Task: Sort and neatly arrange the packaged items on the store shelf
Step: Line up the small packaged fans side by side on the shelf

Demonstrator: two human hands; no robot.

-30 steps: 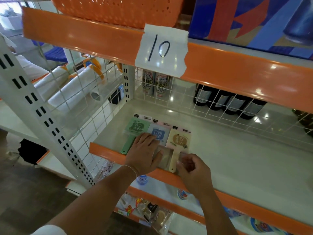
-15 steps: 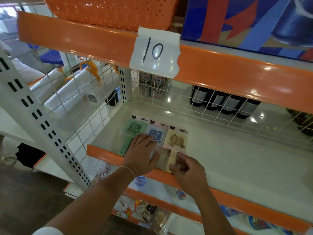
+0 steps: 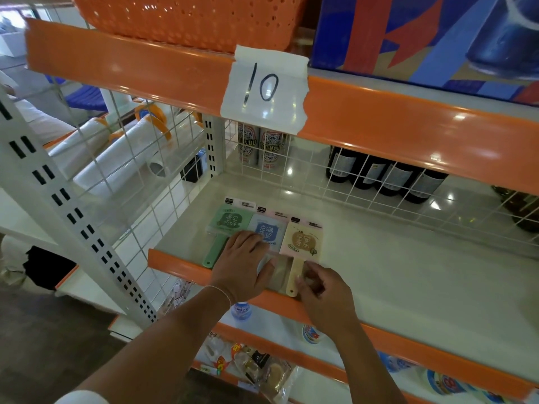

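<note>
left hand (image 3: 242, 265) lies flat with its fingers spread over the blue packet (image 3: 267, 231), pressing it to the shelf (image 3: 408, 275); right hand (image 3: 323, 290) has its fingers curled, pinching the clear wrap at the handle end of the beige packet (image 3: 303, 240). largest risk: all three packets sit near the orange front lip, so a hard tug could pull the beige one over the edge. smaller: a sideways pull may skew it against the blue one, nudging the green packet (image 3: 230, 221) out of line.
</note>
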